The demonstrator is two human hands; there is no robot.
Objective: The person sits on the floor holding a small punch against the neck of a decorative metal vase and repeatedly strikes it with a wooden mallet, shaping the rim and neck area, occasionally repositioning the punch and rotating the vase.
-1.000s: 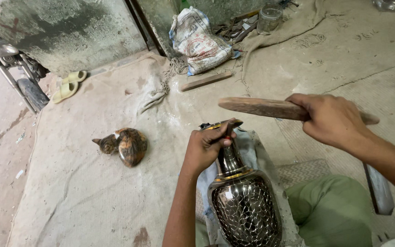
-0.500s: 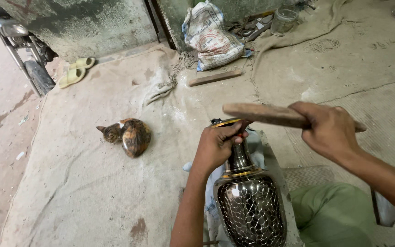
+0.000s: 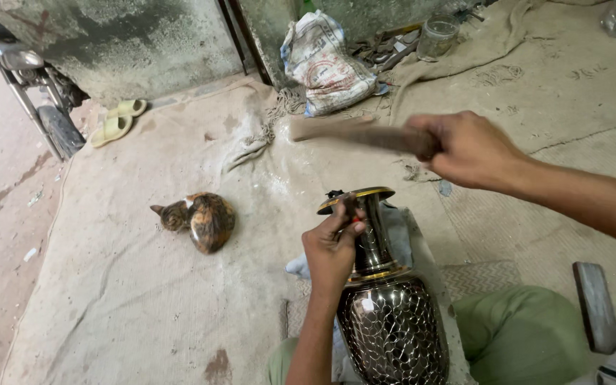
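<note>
A wide pale cloth [image 3: 144, 299] covers the ground and bears nearly everything in view; at the upper left the rear wheel of a parked motorbike [image 3: 51, 125] stands at its edge, with a pair of pale sandals [image 3: 117, 121] just beside it; a printed sack [image 3: 326, 64] leans near the wall at top centre, a glass jar [image 3: 436, 37] near it; the metal vase [image 3: 386, 314] stands upright at bottom centre, close to the person's green-clad legs, its dark body engraved with a net pattern, its neck shiny, its lip gold-rimmed; a curled cat [image 3: 201, 219] lies on the cloth, well apart to the vase's left; the right hand [image 3: 465, 148] is clenched around a wooden stick [image 3: 354, 132], raised above the vase mouth and blurred; the left hand [image 3: 333, 246] grasps a small tool, pressed against the neck just under the lip; what the tool is cannot be told
</note>
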